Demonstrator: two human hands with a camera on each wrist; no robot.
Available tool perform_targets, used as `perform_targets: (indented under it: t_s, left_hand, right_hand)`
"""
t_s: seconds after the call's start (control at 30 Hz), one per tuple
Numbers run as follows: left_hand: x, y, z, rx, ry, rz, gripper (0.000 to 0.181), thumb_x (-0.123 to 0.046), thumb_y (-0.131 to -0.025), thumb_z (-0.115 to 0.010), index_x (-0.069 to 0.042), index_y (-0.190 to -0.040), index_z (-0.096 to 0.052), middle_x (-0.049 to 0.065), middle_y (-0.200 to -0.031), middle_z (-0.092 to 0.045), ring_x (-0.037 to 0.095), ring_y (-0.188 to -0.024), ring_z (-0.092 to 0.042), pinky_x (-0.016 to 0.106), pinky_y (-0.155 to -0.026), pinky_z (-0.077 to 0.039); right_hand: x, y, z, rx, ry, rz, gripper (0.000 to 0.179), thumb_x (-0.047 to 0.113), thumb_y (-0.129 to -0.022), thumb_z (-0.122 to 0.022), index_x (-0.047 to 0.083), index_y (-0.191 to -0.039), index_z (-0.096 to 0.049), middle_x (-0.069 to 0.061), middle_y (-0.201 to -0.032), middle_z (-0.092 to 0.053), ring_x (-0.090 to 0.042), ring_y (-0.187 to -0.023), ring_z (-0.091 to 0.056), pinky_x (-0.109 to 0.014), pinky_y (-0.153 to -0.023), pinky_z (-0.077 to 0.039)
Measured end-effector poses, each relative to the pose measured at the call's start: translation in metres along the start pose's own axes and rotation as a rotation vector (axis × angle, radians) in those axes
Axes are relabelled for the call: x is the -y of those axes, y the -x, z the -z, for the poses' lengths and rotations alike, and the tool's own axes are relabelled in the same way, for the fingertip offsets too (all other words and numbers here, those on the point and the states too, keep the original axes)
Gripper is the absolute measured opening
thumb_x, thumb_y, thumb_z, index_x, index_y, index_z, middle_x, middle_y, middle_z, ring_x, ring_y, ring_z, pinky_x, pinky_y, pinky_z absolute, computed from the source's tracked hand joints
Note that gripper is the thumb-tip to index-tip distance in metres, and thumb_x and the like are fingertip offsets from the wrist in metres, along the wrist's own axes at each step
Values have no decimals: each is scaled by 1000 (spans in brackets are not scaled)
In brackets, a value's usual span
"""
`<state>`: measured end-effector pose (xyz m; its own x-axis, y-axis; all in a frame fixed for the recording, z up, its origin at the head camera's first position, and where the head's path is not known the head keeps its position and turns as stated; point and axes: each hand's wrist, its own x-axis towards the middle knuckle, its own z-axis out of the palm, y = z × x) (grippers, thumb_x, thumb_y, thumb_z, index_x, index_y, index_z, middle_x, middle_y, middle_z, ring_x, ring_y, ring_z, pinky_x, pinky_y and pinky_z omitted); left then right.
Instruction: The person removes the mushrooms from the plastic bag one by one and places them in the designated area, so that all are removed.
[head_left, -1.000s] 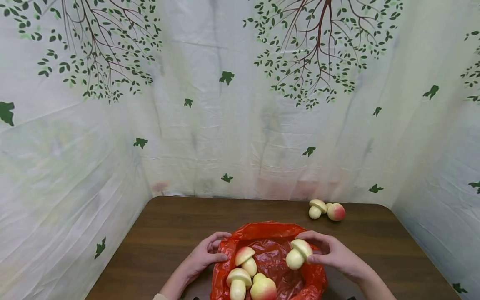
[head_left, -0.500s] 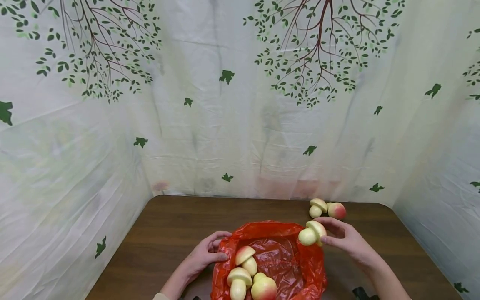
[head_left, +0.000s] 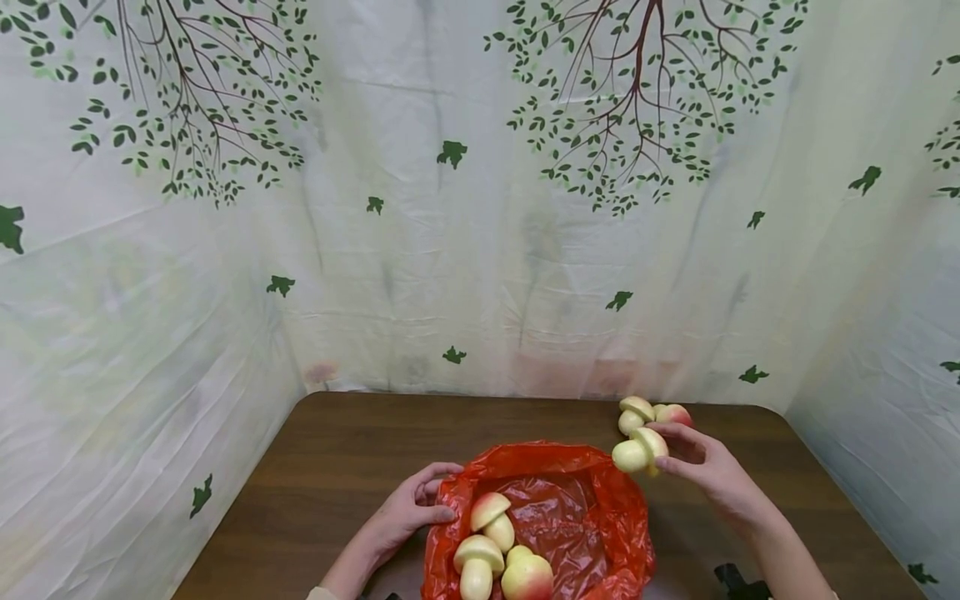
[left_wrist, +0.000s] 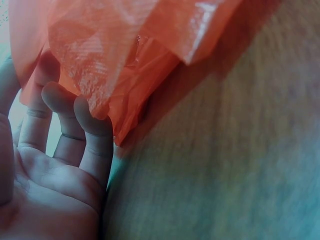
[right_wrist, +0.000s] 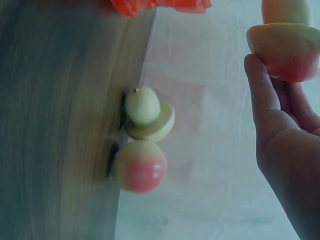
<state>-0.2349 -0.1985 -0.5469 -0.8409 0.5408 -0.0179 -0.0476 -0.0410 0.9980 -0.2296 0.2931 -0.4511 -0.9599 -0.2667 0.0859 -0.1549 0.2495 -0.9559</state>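
The right hand [head_left: 708,468] pinches a cream mushroom-shaped piece [head_left: 641,451] by its cap near a crinkled red plastic bag [head_left: 551,454], partly hiding a pink-yellow pear-shaped piece [head_left: 677,413] on the brown counter [head_left: 420,425]. The head view crops the bag's near edge; the left hand [head_left: 408,506] grips its side. Only the right wrist view shows the held cap's pink blush.

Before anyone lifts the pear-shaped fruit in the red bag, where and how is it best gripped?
Probably best: grip the pear-shaped fruit by its broad body, from above and the right. Its narrow neck points away, a mushroom crowds its left, and bare red bag lies to its right.
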Motion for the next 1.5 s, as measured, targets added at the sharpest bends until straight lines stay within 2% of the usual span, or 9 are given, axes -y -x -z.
perform_targets:
  t_s: [0.23, 0.53, 0.8, 0.93, 1.1, 1.3, 1.43, 1.5]
  left_hand:
    - [0, 1, 0, 0, 8, 5, 61, -8, -100, -71, -6, -155, -44, 2, -128, -75, 14, -112, -73, 32, -92, -63]
    - [0, 1, 0, -6, 6, 18, 62, -9, -100, -72, -6, -155, -44, 3, -129, -75, 15, -113, -73, 33, -92, -63]
    - [0, 1, 1, -1, 11, 12, 61, -8, -101, -71, -7, -155, -44, 3, -128, -75, 15, -112, -74, 33, -91, -64]
    - [0, 1, 1, -1, 7, 11, 61, -8, -101, -71, -7, -155, -44, 3, -128, -75, 15, -112, -74, 33, -91, -64]
    - [-1, 1, 0, -3, 5, 12, 60, -9, -100, -72, -7, -154, -45, 3, -127, -75, 15, -111, -74, 33, -90, -64]
    - [-3, 1, -1, 11, 15, -3, 59, -8, -101, -71, -5, -154, -45, 3, -127, -75, 15, -111, -74, 32, -89, -64]
    - [-3, 2, -1, 18, 19, -9, 58, -8, -101, -71, -6, -153, -45, 2, -127, -75, 14, -111, -74, 33, -89, -64]
    - [-3, 2, -1, 20, 18, -8, 59, -8, -101, -70, -6, -154, -45, 2, -127, -75, 14, -111, -74, 33, -89, -64]
  right_hand:
    - [-4, -3, 10, -54, 22, -4, 49, 13, -104, -69, -3, -148, -53, 23, -126, -64, 1, -112, -65, -24, -90, -59]
    - [-9, -5, 27, -108, 45, -5, 54, 18, -105, -68, -1, -152, -50, 29, -128, -64, 7, -115, -63, -16, -91, -54]
    - [-11, -11, 40, -173, 76, -91, 63, 30, -105, -69, -3, -154, -46, 26, -121, -62, 10, -109, -62, -17, -91, -55]
    - [-14, -12, 45, -207, 77, -101, 65, 32, -105, -68, -5, -154, -44, 26, -118, -61, 10, -106, -61, -15, -89, -55]
    - [-20, -13, 52, -238, 21, -76, 54, 25, -105, -68, -2, -149, -50, 28, -112, -65, 8, -103, -63, -13, -87, -55]
    - [-26, -15, 61, -259, -59, -91, 43, 23, -105, -69, 9, -143, -56, 28, -111, -65, 9, -102, -63, -13, -89, -57]
    - [-26, -16, 66, -277, -107, -102, 40, 23, -104, -70, 13, -141, -57, 28, -109, -64, 8, -100, -64, -12, -87, -57]
    - [-25, -17, 68, -291, -132, -113, 44, 24, -104, -70, 10, -143, -55, 27, -109, -64, 8, -99, -65, -11, -86, -57]
